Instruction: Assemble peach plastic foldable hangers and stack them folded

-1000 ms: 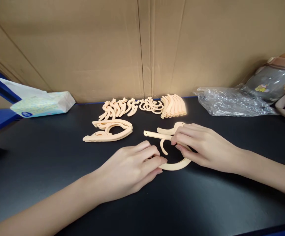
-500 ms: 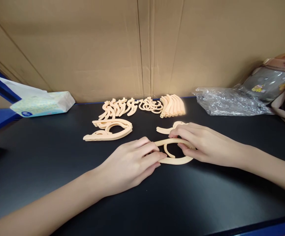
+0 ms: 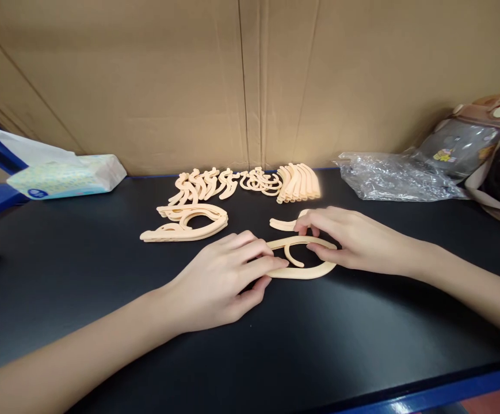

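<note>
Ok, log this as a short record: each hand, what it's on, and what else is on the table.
left hand: pinches left end of peach hanger
right hand: grips the hanger's right end
hanger: lies flat on black table
behind: finished stack, rows of loose parts
far left: tissue pack
far right: clear plastic bag

Illumination: even, moderately bright, falling from above. The cardboard wall (image 3: 146, 86) is uniformly lit. The black tabletop (image 3: 340, 345) carries a soft grey sheen across its near half. The row of pale parts (image 3: 297, 183) at the back is close to overexposure at its right end. The left hand (image 3: 219, 282) and right hand (image 3: 353, 238) throw faint, diffuse shadows. The curved plastic piece (image 3: 310, 271) between them is sharp in outline. Frame edges bow; the tissue pack (image 3: 64, 175) appears stretched and softer.
</note>
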Motion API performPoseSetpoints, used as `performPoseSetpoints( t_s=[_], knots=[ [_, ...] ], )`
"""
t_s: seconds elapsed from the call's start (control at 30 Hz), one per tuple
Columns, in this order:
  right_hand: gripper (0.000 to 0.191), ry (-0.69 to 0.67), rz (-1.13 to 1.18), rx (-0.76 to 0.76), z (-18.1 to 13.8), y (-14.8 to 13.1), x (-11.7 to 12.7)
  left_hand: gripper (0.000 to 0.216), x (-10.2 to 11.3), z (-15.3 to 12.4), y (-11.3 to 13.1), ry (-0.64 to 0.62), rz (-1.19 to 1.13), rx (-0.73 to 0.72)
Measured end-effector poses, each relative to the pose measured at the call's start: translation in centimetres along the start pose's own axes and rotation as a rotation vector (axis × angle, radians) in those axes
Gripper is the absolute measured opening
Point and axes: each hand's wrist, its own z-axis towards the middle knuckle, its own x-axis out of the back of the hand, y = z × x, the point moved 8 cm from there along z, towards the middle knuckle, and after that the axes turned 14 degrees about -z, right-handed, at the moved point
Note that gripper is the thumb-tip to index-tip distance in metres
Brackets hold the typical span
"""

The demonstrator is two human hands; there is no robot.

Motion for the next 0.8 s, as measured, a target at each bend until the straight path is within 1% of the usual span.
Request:
performPoseSetpoints(
  t_s=[0.1,0.13,0.2,0.3,0.4,0.5,0.6,0.8],
  knots=[
    [0.016,0.068,0.078,-0.051,-0.2,1.5,0.9,0.028,0.4,0.0,-0.4,0.035,-0.009,0.054],
    [0.017,0.102,0.062,-0.078,-0.2,2.2,1.3,0.03,0.6,0.0,-0.6,0.049,-0.009,0.073],
    [0.021,0.124,-0.041,-0.113,-0.4,3.5,1.9,0.034,0.9,-0.1,-1.0,0.067,-0.013,0.117],
    [0.026,0.062,-0.22,-0.116,-0.5,5.0,1.7,0.041,1.0,-0.2,-2.0,0.069,-0.032,0.209],
    [0.028,0.006,-0.238,-0.146,-0.6,6.0,1.4,0.04,0.8,-0.3,-2.8,0.061,-0.076,0.282],
    [0.024,-0.049,-0.207,-0.182,-0.6,6.2,1.1,0.035,0.7,-0.3,-3.2,0.058,-0.128,0.302],
    [0.019,-0.108,-0.177,-0.184,-0.6,5.8,0.7,0.029,0.7,-0.3,-3.4,0.062,-0.169,0.304],
    [0.016,-0.13,-0.124,-0.187,-0.7,5.6,0.2,0.027,0.7,-0.4,-3.9,0.084,-0.255,0.324]
  ],
)
